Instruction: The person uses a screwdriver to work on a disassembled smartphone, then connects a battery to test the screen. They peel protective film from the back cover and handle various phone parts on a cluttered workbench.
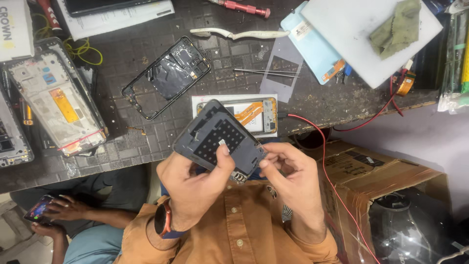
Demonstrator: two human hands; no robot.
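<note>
I hold a dark grey phone back cover [220, 139], inner side up, over the near edge of the dark workbench [132, 142]. My left hand [193, 188] grips it from below, thumb pressed on its black perforated pad. My right hand [293, 178] pinches the cover's lower right corner with the fingertips. Just beyond it on the bench lies an opened phone body [256, 115] with an orange flex cable, resting on a white sheet.
A black phone frame [168, 76], a white-backed phone chassis [58, 105], white tweezers [239, 34], a red screwdriver [244, 7], a white pad with a green cloth [398, 29]. A red wire [325, 156] runs past a cardboard box [376, 176]. Another person's hands with a phone [41, 210].
</note>
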